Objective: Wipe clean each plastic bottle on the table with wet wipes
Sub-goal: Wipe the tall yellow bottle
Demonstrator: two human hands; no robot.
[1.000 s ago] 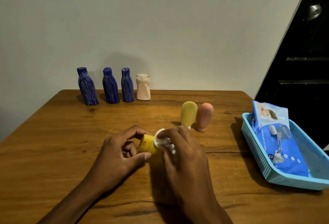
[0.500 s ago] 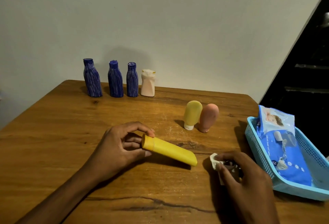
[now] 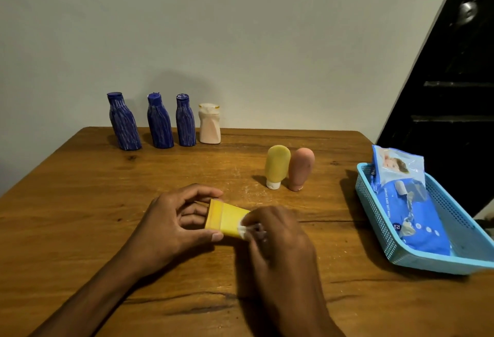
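At 6 o'clock on the table point(image 3: 80, 216), left hand point(image 3: 171, 225) pinches the yellow bottle point(image 3: 226, 219) by its cap end, thumb below, fingers above; right hand point(image 3: 278, 237) curls round a wipe point(image 3: 242, 228) pressed on it

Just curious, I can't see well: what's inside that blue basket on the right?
The blue basket holds one blue pack of baby wet wipes, its top leaning over the far rim. Anything beneath the pack is hidden.

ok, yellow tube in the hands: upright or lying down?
Lying down. The yellow tube runs sideways, left hand gripping its cap end, right hand pressing a wet wipe on it.
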